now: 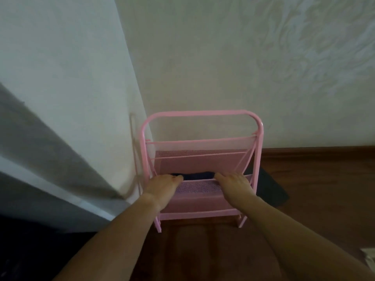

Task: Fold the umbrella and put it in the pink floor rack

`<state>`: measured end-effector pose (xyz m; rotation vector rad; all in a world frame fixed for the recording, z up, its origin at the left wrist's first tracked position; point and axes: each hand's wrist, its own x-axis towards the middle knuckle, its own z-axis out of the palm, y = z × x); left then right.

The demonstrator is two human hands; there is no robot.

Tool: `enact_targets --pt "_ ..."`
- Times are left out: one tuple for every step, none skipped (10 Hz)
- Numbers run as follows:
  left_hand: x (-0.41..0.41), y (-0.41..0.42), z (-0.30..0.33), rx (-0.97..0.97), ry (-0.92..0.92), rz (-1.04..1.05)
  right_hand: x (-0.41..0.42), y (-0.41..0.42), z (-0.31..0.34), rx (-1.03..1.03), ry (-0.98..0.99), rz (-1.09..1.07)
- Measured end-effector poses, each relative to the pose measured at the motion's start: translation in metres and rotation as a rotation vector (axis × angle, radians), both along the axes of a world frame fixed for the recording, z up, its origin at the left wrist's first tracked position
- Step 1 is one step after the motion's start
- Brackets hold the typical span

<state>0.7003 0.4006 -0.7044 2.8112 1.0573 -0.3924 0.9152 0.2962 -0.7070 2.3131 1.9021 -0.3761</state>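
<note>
The pink floor rack [200, 114] of metal tube and mesh stands on the wooden floor against the wall. A dark navy folded umbrella [197, 175] lies inside its front mesh pocket, only a strip of it showing above the pocket's rim. My left hand [162, 187] rests on the left end of that rim, fingers reaching over onto the umbrella's end. My right hand [233, 183] does the same at the right end. Whether the fingers grip the umbrella or only press on it is hidden by the rim.
A pale wall corner [129, 98] rises just left of the rack. A grey and white panel [40, 159] slants in at the left. A dark flat object [272, 187] lies on the brown floor [314, 179] right of the rack. Something white [368, 256] sits at the right edge.
</note>
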Motion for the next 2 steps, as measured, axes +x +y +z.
enact_targets --pt "0.0 -0.017 0.025 -0.009 0.05 0.051 -0.008 -0.009 0.019 -0.008 0.032 -0.04" --pt "-0.006 -0.043 0.069 0.034 -0.049 0.112 -0.021 -0.031 0.053 0.091 0.085 -0.182"
